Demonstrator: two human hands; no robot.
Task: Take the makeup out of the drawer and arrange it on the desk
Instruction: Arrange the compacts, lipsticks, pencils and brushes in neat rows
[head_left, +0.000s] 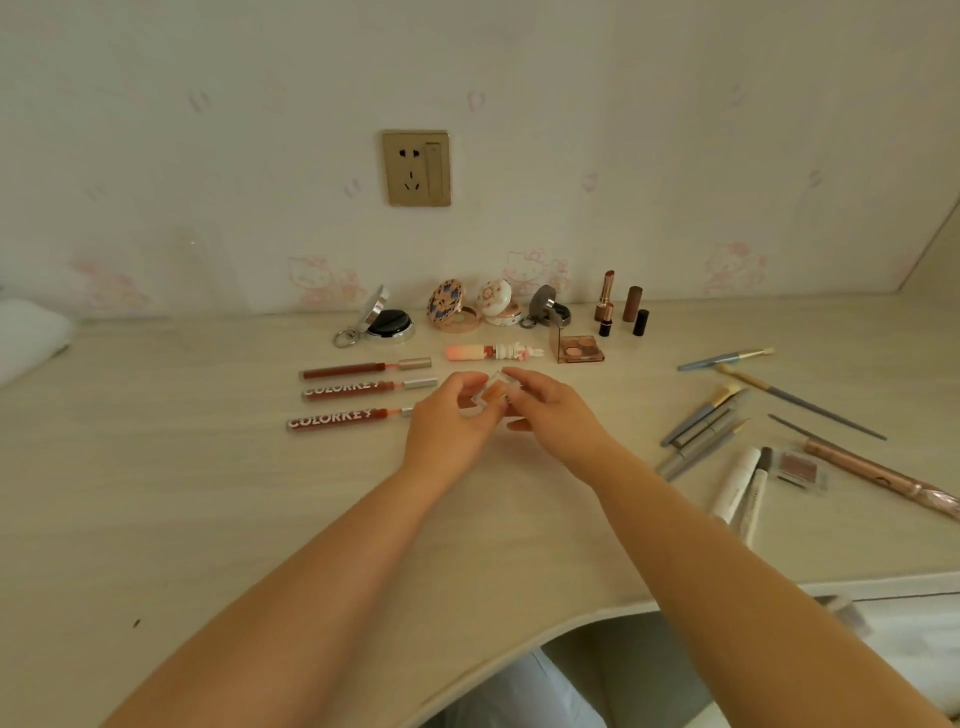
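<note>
Both hands meet at the centre of the frame over a small clear square compact (491, 393) with an orange-tan pan. The left hand (449, 423) pinches its left edge between thumb and curled fingers; the right hand (550, 410) grips its right edge with the fingertips, so the compact is held just above the pale wooden desk (208, 493).

Left of the hands lie three red lip gloss tubes (363, 392) in a stack of parallel rows, two reading COLORKEY. Just above the hands lies one pink-and-white novelty lip tube (493, 352), and beside it one open eyeshadow quad (581, 347).

Along the wall stand four open round compacts (387, 322), with three lipsticks (605, 304) to their right.

At the right of the frame lie scattered makeup brushes and pencils (727, 395), two white tubes (737, 486), one small brown eyeshadow pan (799, 466) and one rose-gold wand (878, 475).

One wall socket (416, 167) sits upper centre.
</note>
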